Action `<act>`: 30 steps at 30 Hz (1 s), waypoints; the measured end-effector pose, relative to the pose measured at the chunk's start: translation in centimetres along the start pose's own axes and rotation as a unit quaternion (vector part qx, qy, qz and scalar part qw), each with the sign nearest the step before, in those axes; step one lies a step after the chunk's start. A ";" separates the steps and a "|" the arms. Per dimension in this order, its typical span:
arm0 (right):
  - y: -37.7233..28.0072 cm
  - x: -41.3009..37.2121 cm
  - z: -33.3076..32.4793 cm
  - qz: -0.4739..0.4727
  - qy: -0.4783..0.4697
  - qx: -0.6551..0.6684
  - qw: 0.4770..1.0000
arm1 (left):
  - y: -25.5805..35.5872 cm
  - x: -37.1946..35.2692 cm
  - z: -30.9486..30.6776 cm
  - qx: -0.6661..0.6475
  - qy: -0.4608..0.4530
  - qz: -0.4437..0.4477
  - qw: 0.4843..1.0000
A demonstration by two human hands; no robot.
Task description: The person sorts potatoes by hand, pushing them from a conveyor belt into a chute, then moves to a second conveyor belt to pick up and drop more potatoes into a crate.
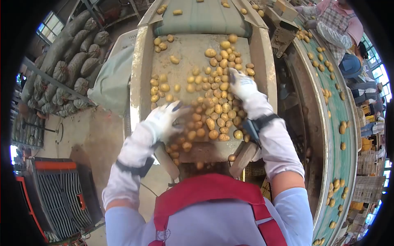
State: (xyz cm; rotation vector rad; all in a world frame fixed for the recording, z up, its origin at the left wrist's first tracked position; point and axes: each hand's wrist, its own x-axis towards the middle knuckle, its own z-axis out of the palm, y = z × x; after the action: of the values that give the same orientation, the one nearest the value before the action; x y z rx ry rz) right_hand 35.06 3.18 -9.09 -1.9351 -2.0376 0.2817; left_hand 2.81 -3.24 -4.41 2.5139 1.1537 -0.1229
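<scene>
A metal tray [141, 74] slopes toward the person and carries a dense heap of potatoes [215, 110], thickest over the tray's right half and near end, thinner along its left wall.

The left hand [164, 119], in a white glove, is over the tray's near left part, at the edge of the heap. It is blurred, so I cannot tell whether it grips a potato or is loose. The right hand [242, 86], also gloved in white, lies on the heap by the tray's right wall, palm down with the fingers stretched out and nothing clenched in it. A black strap [256, 123] circles the right wrist.

Above the tray's far end, a green feed belt [201, 18] bears a few more potatoes. To the right of the tray, a curved belt [349, 156] carries scattered potatoes, and a co-worker [336, 24] in a checked shirt stands at its far part. Well to the left of the tray, filled sacks [69, 61] are stacked in a pile. Left of the tray's near end, a dark crate [57, 192] with an orange rim stands on the floor. Below the tray's near end, the person's red apron [209, 192] shows.
</scene>
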 end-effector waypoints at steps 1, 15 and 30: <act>-0.1 -1.7 -2.6 -0.012 0.001 0.007 1.000 | -0.5 -1.6 0.2 0.041 0.094 0.031 0.994; 3.1 -6.9 -12.2 -0.156 0.189 0.086 0.966 | -2.2 -3.8 -1.1 0.296 0.121 -0.082 0.944; -9.3 -16.3 1.6 -0.199 -0.145 -0.159 0.956 | 2.2 0.4 -2.4 -0.012 -0.022 -0.006 1.000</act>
State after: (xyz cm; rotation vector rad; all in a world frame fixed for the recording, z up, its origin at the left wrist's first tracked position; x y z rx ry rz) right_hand 26.33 -13.55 -8.80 -1.6633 -2.7543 0.1542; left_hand 4.55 -3.43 -1.62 2.4715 1.1467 -0.1668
